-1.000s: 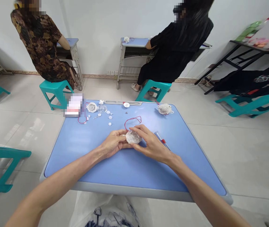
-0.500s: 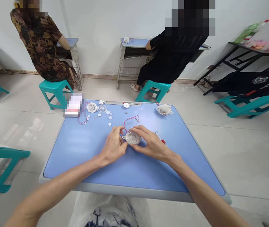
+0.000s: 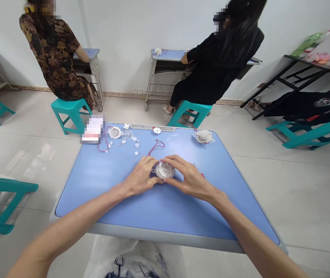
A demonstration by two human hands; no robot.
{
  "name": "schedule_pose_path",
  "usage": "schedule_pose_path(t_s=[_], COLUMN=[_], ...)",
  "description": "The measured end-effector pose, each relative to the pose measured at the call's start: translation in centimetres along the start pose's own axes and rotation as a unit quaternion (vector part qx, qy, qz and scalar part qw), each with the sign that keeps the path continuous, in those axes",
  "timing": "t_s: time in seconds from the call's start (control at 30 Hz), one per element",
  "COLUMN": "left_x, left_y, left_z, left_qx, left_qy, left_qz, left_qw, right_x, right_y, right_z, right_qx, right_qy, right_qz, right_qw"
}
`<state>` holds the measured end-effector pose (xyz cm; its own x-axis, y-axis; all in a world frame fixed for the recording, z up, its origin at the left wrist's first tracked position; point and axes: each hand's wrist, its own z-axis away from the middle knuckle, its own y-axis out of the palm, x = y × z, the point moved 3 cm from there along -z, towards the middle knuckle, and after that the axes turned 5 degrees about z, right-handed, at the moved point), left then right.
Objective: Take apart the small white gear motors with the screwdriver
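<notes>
Between my hands, over the middle of the blue table (image 3: 118, 208), is a round, clear-and-white plastic gear housing (image 3: 165, 170) with small side tabs. My left hand (image 3: 143, 175) grips its left edge, thumb at the near rim and fingers at the far side. On the right side my right hand (image 3: 186, 175) holds it in the same way, fingers curved over the top. A red wire (image 3: 157, 146) runs from behind the left fingers onto the table. Part of a red-tipped tool (image 3: 202, 175) shows beyond my right hand, mostly hidden by it.
A similar white assembly (image 3: 204, 136) lies at the far right. At the far left are an open housing (image 3: 114, 132), a clear cover (image 3: 127, 134) and several small white gears (image 3: 136, 145). A small white dish-shaped part (image 3: 157, 131) sits near the pen groove. Two people sit on green stools beyond.
My left hand has closed in on the housing's left edge. The red wire has swung leftward and lies differently. The right hand now covers more of the red-tipped tool.
</notes>
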<state>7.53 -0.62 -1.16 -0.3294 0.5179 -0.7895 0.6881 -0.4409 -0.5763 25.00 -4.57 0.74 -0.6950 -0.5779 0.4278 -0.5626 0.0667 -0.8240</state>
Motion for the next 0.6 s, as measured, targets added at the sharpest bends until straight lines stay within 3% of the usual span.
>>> schedule_pose_path(t_s=[0.3,0.6], left_x=[-0.3,-1.0], left_y=[0.3,0.4], left_z=[0.1,0.4], left_qx=[-0.002,-0.018], left_qy=[0.059,0.112], left_qz=[-0.013,-0.101], left_qw=[0.998,0.988], right_x=[-0.3,0.1], right_y=[-0.3,-0.7], right_z=[0.5,1.2], right_qx=[0.017,0.011], right_qy=[0.017,0.006], right_qz=[-0.015,-0.005], right_qw=[1.000,1.000])
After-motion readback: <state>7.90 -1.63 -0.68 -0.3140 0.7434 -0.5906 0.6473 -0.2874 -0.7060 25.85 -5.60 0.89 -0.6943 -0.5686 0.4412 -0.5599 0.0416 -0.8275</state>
